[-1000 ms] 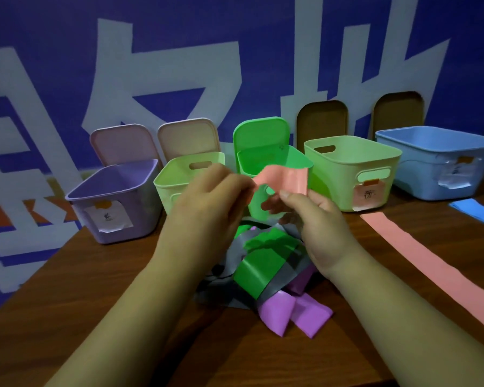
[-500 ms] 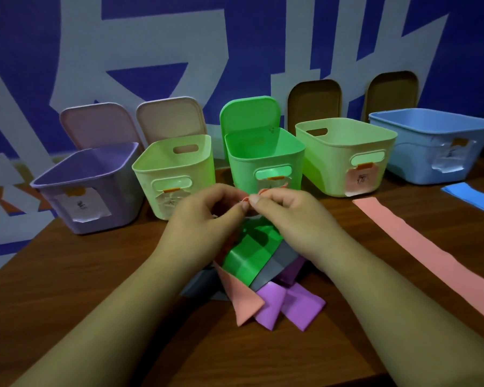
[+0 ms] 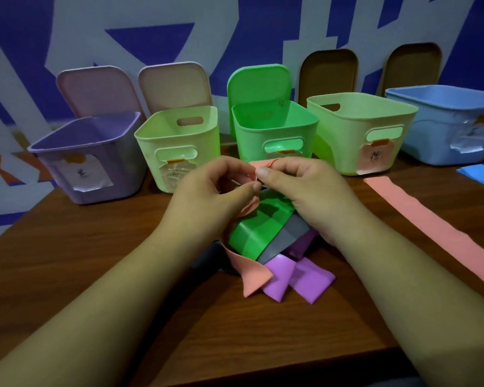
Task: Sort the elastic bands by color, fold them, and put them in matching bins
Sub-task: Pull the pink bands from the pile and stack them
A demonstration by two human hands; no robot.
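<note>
Both hands pinch the top of a pink elastic band [image 3: 250, 272] above the pile; its lower loop hangs down to the table by the purple band [image 3: 296, 277]. My left hand [image 3: 207, 196] and my right hand [image 3: 305, 191] meet at the fingertips over the pile. Under them lie a green band [image 3: 252, 233] and a grey band [image 3: 287, 238]. Behind stand a purple bin [image 3: 76, 146], a light green bin [image 3: 151, 135], a bright green bin [image 3: 308, 121], another light green bin [image 3: 347, 141] and a blue bin [image 3: 444, 118].
A second pink band [image 3: 436, 227] lies flat on the wooden table [image 3: 67, 261] at the right, with a blue band [image 3: 481, 174] beyond it. Open lids lean against the blue and white wall behind the bins.
The hands came together at the band's top and lowered toward the pile. The pink band's loop now hangs down to the table in front.
</note>
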